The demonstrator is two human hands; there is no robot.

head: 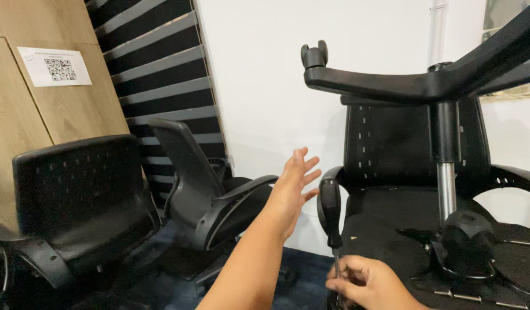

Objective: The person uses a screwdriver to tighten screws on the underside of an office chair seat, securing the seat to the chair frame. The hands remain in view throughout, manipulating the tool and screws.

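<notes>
My left hand (293, 186) is raised in the air with its fingers spread, holding nothing, just left of a screwdriver's black handle (330, 209). My right hand (365, 282) grips the screwdriver by its metal shaft, handle pointing up, at the edge of an overturned black office chair (385, 229). The chair's star base (402, 86) sticks out overhead, with one caster (314, 55) at the tip of a leg. Its chrome gas cylinder (447, 183) stands upright from the seat's underside.
Two more black office chairs stand at the left, one upright (76, 195) and one with a tilted back (202, 183). Behind them are a wooden panel (76, 115) with a white paper sheet (54, 66), striped blinds (156, 69) and a white wall (265, 103). The floor is dark blue.
</notes>
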